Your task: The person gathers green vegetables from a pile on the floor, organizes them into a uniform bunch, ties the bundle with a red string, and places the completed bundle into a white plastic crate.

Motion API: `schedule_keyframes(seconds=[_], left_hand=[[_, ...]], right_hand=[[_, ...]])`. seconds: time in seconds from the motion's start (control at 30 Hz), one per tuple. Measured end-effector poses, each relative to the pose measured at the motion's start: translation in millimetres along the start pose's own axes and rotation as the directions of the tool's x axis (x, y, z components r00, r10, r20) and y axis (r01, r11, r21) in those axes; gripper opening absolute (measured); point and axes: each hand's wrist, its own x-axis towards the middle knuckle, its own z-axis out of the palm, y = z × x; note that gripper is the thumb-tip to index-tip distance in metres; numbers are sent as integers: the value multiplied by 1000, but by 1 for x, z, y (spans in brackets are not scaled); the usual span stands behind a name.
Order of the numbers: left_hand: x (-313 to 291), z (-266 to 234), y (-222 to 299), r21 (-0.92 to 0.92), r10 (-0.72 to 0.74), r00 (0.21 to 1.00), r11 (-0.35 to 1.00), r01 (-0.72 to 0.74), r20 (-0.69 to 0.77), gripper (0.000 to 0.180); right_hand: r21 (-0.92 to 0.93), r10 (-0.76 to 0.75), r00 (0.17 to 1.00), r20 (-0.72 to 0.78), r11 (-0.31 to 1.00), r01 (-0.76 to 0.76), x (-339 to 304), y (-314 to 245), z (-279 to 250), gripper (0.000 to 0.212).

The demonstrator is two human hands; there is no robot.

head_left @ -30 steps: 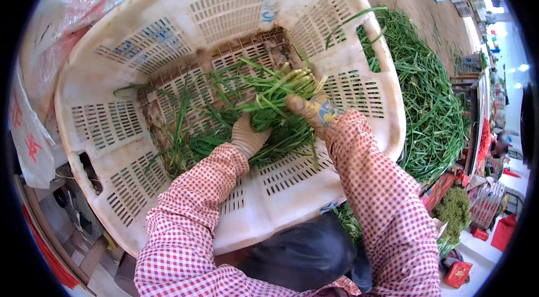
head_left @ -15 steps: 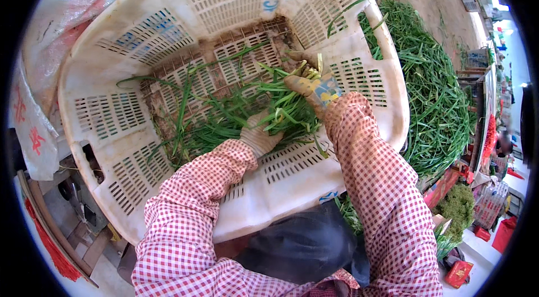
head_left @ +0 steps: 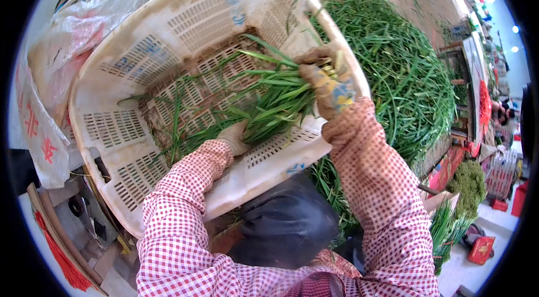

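Note:
My right hand point(head_left: 330, 81), in a soiled glove with blue and yellow patches, is closed around the pale stalk ends of a bunch of garlic chives point(head_left: 281, 86). The long green leaves hang left and down over the inside of a large white plastic basket point(head_left: 292, 154). My left hand point(head_left: 234, 137), in a pale ribbed glove, grips the lower leaves near the basket's front wall. Its fingertips are hidden beneath the leaves. More loose green leaves point(head_left: 178, 109) lie on the basket's dirty slatted bottom.
A big heap of the same greens point(head_left: 393, 72) lies on the ground right of the basket. A black covering point(head_left: 286, 221) is between my arms. Plastic sacks point(head_left: 84, 44) stand at the left. A red box point(head_left: 481, 249) and a brownish-green pile point(head_left: 467, 189) are at the right.
My right hand has lifted the bunch up toward the basket's right rim. My left hand has shifted slightly left. The basket appears further left, showing more of the heap.

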Motion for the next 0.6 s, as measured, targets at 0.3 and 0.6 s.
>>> schedule_keyframes(seconds=[0.3,0.6], left_hand=[[-30,-22,22,369,-79,989,929,28,124,72],[-145,-41,230,235,742,555,656,-717,-376,19]], right_hand=[[204,-258,830,-494,894,400,-100,-146,-218,15],[-5,-249,327,-911,802,598,-218,-187,-325,11]])
